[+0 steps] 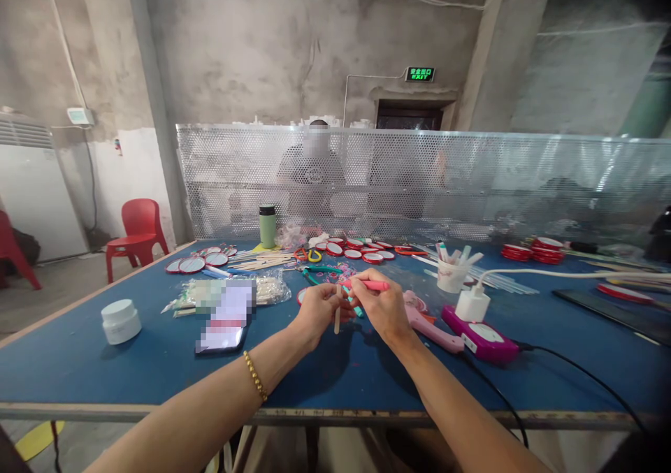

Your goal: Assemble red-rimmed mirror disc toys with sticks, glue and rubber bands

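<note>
Above the middle of the table, my left hand (318, 312) is closed on a flat wooden stick (337, 321), whose lower end points down. My right hand (381, 307) grips a pink marker (373, 285), its front end close to my left fingertips. The two hands almost meet, and the marker's tip is too small to make out. Right beside my right wrist lies a pink tool with a long handle (435, 332). Teal-handled pliers (317, 270) rest behind my hands, near small colourful pieces (335, 273).
On the left are a white jar (120, 321), a phone (225, 323) and a bag of sticks (270, 288). Several red-rimmed discs (352, 244) lie behind. A paper cup (451, 276) holds pens near a magenta power strip (485, 337) with cables. Beyond the perforated screen (235, 179) sits a person.
</note>
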A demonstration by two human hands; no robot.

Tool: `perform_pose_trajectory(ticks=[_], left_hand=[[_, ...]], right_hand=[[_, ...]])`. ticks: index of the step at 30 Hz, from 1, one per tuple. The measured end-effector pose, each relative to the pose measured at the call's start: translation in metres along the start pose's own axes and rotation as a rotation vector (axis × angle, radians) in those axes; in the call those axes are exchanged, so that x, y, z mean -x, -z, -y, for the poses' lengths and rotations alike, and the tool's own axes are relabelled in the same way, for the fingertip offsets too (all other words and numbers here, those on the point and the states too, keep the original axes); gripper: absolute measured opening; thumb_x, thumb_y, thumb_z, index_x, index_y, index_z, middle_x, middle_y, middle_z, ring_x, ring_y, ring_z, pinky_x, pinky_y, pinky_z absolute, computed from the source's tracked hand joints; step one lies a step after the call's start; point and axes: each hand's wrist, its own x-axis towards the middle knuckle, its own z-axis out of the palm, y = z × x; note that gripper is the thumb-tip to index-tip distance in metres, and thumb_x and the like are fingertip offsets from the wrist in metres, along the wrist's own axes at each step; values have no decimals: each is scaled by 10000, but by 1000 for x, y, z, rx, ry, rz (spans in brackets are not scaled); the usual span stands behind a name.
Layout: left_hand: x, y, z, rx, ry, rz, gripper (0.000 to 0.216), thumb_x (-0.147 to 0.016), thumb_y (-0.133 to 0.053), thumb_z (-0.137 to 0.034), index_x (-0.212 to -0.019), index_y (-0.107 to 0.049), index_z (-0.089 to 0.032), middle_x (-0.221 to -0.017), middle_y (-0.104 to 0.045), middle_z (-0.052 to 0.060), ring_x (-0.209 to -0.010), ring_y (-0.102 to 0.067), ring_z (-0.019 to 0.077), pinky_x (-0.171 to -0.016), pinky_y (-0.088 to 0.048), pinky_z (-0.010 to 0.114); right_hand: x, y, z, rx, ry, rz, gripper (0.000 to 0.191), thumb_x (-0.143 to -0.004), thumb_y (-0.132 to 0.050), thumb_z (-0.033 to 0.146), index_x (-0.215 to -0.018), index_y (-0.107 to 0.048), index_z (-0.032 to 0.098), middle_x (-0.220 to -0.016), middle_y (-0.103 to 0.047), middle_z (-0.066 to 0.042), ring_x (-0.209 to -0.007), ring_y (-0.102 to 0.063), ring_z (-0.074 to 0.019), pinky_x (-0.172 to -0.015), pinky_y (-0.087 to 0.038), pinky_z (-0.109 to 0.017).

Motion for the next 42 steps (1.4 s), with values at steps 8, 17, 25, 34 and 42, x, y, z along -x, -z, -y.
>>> perform_pose_trajectory(ticks=[8,17,25,34,42], left_hand=[[-2,0,1,0,6,-4,180,-787,-705,-312,-762,-644,-144,-658,-700,43,-618,-706,200,-662,-568,316],[0,-1,-1,4,14,-10,119,-814,-665,-250,-781,-644,-137,-650,-699,43,-598,-698,183,-645,-566,294],[-1,-1,0,2,16,-9,119,-811,-670,-243,-776,-645,-131,-661,-694,45,-594,-698,186,-641,-563,298],[0,0,-1,-1,17,-10,169,-792,-708,-289,-784,-654,-129,-677,-717,62,-610,-708,199,-642,-568,303],[0,-1,-1,-2,24,-9,90,-817,-644,-208,-793,-663,-123,-682,-719,62,-606,-703,190,-638,-559,292]], right_hand=[[0,0,-1,0,-9,-9,172,-815,-580,337,-702,-621,214,-617,-685,-10,-487,-649,-162,-475,-497,-232],[1,1,1,5,-31,-10,159,-809,-585,316,-696,-614,208,-598,-661,0,-483,-650,-161,-465,-492,-224],[1,1,0,6,3,1,138,-814,-581,286,-708,-624,208,-607,-660,6,-482,-643,-151,-456,-473,-213],[0,1,1,19,-1,-9,146,-813,-584,299,-707,-623,207,-605,-663,1,-488,-647,-157,-474,-499,-220],[0,0,1,1,9,5,159,-813,-590,316,-705,-623,204,-603,-660,0,-485,-639,-150,-465,-493,-214]])
